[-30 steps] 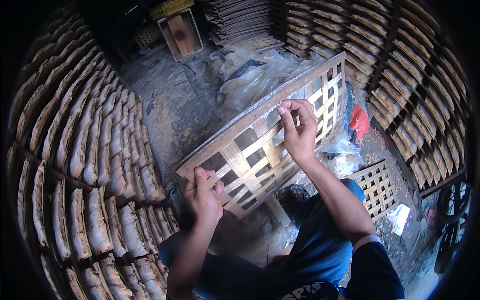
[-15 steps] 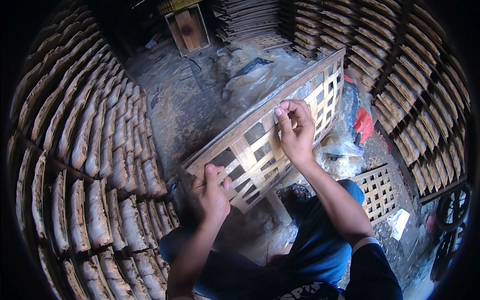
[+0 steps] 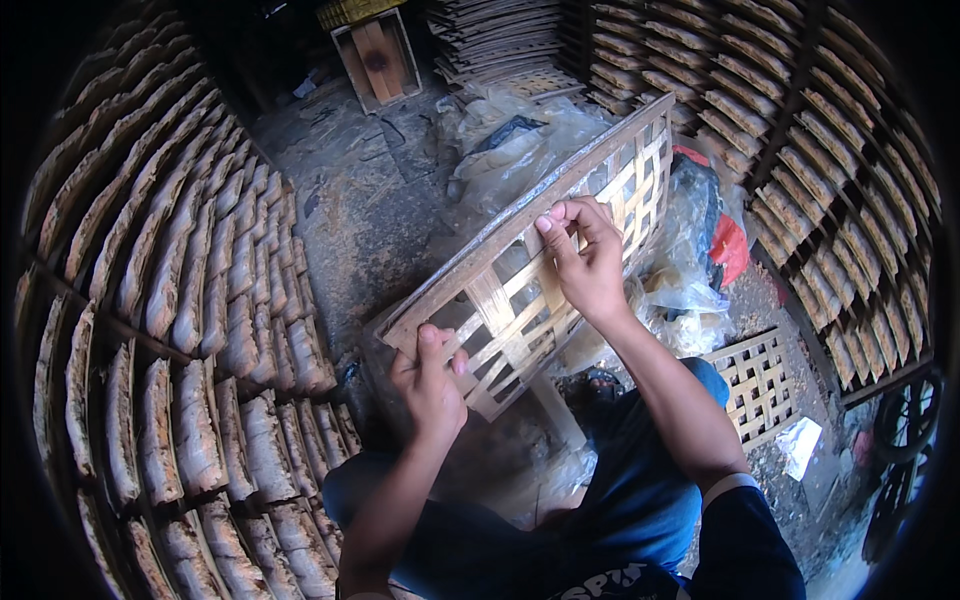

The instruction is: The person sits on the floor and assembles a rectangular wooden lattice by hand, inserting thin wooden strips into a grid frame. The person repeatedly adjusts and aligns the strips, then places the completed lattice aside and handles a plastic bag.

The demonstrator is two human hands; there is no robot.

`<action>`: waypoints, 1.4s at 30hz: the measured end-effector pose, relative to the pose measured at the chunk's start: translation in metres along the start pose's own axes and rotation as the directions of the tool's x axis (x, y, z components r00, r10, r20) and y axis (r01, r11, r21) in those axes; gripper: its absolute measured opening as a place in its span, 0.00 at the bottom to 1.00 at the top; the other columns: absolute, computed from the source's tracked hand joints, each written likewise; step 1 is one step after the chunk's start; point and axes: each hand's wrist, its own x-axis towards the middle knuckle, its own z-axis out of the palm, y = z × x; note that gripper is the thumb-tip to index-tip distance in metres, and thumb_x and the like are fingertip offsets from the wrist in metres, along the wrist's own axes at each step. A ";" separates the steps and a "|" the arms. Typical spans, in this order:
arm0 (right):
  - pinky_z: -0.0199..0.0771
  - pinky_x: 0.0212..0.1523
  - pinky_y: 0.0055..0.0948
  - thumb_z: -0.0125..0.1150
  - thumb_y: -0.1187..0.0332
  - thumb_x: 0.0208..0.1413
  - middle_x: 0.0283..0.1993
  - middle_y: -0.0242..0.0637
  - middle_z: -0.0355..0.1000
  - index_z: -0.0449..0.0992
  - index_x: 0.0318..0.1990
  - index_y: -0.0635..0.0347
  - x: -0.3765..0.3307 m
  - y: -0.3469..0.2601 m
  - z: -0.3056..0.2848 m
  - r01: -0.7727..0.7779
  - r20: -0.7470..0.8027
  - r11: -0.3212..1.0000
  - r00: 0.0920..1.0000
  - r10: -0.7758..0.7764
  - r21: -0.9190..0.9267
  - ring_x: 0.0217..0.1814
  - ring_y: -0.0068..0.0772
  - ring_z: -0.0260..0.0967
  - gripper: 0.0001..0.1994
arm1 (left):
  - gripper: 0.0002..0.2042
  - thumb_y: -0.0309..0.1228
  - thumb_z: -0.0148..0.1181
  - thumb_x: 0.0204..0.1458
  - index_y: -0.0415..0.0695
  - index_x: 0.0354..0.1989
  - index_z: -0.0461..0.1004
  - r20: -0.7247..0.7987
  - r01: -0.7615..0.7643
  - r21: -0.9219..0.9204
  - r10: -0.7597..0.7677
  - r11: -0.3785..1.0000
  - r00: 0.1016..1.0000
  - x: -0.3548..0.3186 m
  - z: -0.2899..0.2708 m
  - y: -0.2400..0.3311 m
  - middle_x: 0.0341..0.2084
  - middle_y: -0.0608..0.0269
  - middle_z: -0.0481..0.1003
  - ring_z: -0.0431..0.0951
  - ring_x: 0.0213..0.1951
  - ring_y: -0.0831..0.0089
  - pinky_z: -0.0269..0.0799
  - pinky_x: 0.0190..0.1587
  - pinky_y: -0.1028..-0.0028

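Observation:
A rectangular woven bamboo tray [image 3: 488,302] with a wooden rim is held tilted above my lap, its far end up toward the right. My left hand [image 3: 430,395] grips the near left corner, with the thumb on top and the other fingers partly hidden by the rim. Further along, the thumb and fingers of my right hand [image 3: 590,270] close together on the weave beside the upper rim. Whether a small piece sits in that pinch cannot be made out. Below the tray, a small wooden stand [image 3: 556,410] shows in part between my knees.
Racks of overlapping slats [image 3: 200,260] line the left, and a similar rack [image 3: 800,200] lines the right. Crumpled clear plastic [image 3: 540,150] lies beyond the tray. Another woven tray [image 3: 755,385] rests on the floor at right, near a wheel [image 3: 905,415]. A wooden crate [image 3: 378,60] stands far back.
The tray's far end has swung slightly left and its near corner has shifted a little right. My right hand has moved slightly left along the rim; my left hand keeps its hold.

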 end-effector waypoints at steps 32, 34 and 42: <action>0.70 0.41 0.24 0.68 0.63 0.58 0.48 0.32 0.73 0.79 0.52 0.55 0.047 0.096 -0.101 -0.158 -0.132 0.960 0.983 0.130 -0.232 0.41 0.24 0.67 0.16 | 0.22 0.53 0.64 0.58 0.44 0.34 0.68 -0.244 0.130 0.010 -0.124 0.991 0.962 0.044 -0.042 0.029 0.29 0.65 0.67 0.62 0.20 0.74 0.61 0.24 0.72; 0.71 0.42 0.26 0.68 0.63 0.58 0.47 0.32 0.73 0.79 0.52 0.57 0.051 0.093 -0.084 -0.185 -0.154 0.979 0.973 0.172 -0.080 0.42 0.24 0.68 0.16 | 0.26 0.57 0.62 0.57 0.44 0.37 0.66 -0.184 0.162 0.062 -0.148 0.985 0.972 0.039 -0.042 0.028 0.28 0.65 0.64 0.61 0.22 0.72 0.59 0.27 0.71; 0.67 0.44 0.19 0.63 0.69 0.63 0.42 0.28 0.72 0.75 0.53 0.63 0.058 0.093 -0.091 -0.201 -0.233 0.971 0.946 0.226 0.128 0.42 0.16 0.66 0.13 | 0.25 0.55 0.63 0.57 0.44 0.29 0.67 -0.138 0.170 0.032 -0.164 0.985 0.977 0.032 -0.035 0.028 0.19 0.66 0.64 0.60 0.17 0.73 0.58 0.24 0.69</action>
